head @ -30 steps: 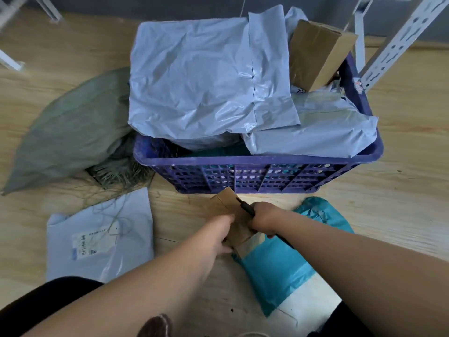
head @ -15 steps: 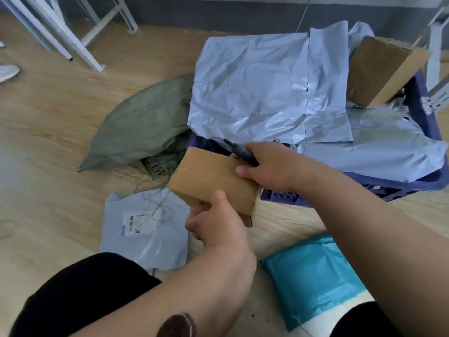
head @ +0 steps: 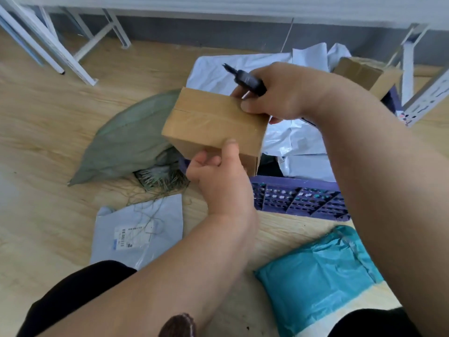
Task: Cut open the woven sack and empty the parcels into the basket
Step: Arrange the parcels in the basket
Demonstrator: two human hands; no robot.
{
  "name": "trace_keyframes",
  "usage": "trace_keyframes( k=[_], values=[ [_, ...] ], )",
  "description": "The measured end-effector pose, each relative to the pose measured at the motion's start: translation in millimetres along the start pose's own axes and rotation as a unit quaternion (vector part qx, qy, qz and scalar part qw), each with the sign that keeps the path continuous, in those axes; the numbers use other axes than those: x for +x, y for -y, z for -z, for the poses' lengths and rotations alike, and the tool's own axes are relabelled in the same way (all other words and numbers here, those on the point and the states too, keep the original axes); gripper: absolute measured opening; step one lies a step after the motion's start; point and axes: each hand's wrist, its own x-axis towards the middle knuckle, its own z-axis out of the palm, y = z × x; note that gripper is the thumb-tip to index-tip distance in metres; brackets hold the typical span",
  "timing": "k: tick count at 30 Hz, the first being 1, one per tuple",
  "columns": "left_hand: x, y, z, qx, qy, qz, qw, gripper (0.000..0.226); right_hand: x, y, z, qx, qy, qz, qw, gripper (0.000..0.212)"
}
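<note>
Both hands hold a taped cardboard box (head: 209, 122) up in front of the purple basket (head: 298, 198). My left hand (head: 218, 176) grips its near bottom edge. My right hand (head: 274, 93) presses the box's far right corner while also holding a black cutter (head: 245, 79), blade pointing up-left. The basket is piled with pale grey mailer bags (head: 298, 139) and another cardboard box (head: 364, 71). The flattened green woven sack (head: 128, 139) lies on the floor left of the basket, its frayed mouth against the basket.
A grey mailer with a label (head: 138, 229) lies on the wooden floor at front left. A teal mailer (head: 318, 273) lies at front right. White metal frame legs (head: 60, 45) stand at back left and a slotted rack upright (head: 427, 98) at right.
The box has been lifted from the floor in front of the basket, up to the level of the basket's rim. The view has swung to the left.
</note>
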Motion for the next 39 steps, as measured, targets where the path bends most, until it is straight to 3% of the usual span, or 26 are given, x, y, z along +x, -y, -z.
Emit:
trace_keyframes(
  k=[2,4,6,7,8,10,11,13,21,25,27,30,32,35,37,39],
  values=[
    [13,10,-2,-0.005,0.022,0.045,0.999,0.052,11,-6,-15,-0.067,-0.01,-0.017,0.998,0.029],
    [25,18,-1,0.013,0.02,0.049,0.998,0.055,21,-12,-32,-0.065,-0.045,-0.027,0.996,0.031],
    [35,17,6,0.086,-0.021,-0.034,0.996,0.064,28,-16,-42,-0.06,-0.087,-0.04,0.994,0.034],
    [40,13,12,0.134,-0.036,-0.119,0.983,0.068,31,-17,-43,-0.058,-0.1,-0.044,0.992,0.036],
    [46,8,20,0.194,-0.033,-0.23,0.953,0.072,33,-19,-42,-0.051,-0.108,-0.042,0.992,0.038],
    [62,-1,32,0.357,0.014,-0.41,0.839,0.068,36,-20,-42,-0.031,-0.111,-0.021,0.993,0.042],
    [71,-4,35,0.426,0.04,-0.451,0.783,0.061,37,-21,-44,-0.031,-0.107,-0.007,0.994,0.041],
    [83,-3,33,0.495,0.065,-0.46,0.734,0.046,39,-25,-49,-0.05,-0.106,0.003,0.993,0.035],
    [111,12,7,0.547,0.032,-0.459,0.699,0.038,43,-46,-60,-0.064,-0.162,-0.035,0.984,0.028],
    [122,32,16,0.643,0.067,-0.403,0.648,0.035,28,-63,-73,-0.077,-0.09,-0.053,0.992,0.027],
    [123,45,32,0.644,0.079,-0.358,0.671,0.026,16,-71,-81,-0.055,-0.07,-0.059,0.994,0.026],
    [111,57,44,0.562,0.079,-0.455,0.686,0.018,-2,-81,-80,-0.005,-0.113,-0.06,0.992,0.022],
    [95,60,38,0.486,0.13,-0.535,0.678,0.015,-16,-91,-72,0.077,-0.067,-0.073,0.992,0.019],
    [68,86,32,0.458,0.284,-0.58,0.611,0.011,-46,-120,-64,0.114,0.112,-0.116,0.98,0.016],
    [53,117,39,0.514,0.359,-0.521,0.578,0.009,-64,-148,-69,0.094,0.24,-0.188,0.948,0.016],
    [48,152,50,0.63,0.387,-0.347,0.577,0.013,-79,-177,-82,0.066,0.314,-0.276,0.906,0.019]
  ],
)
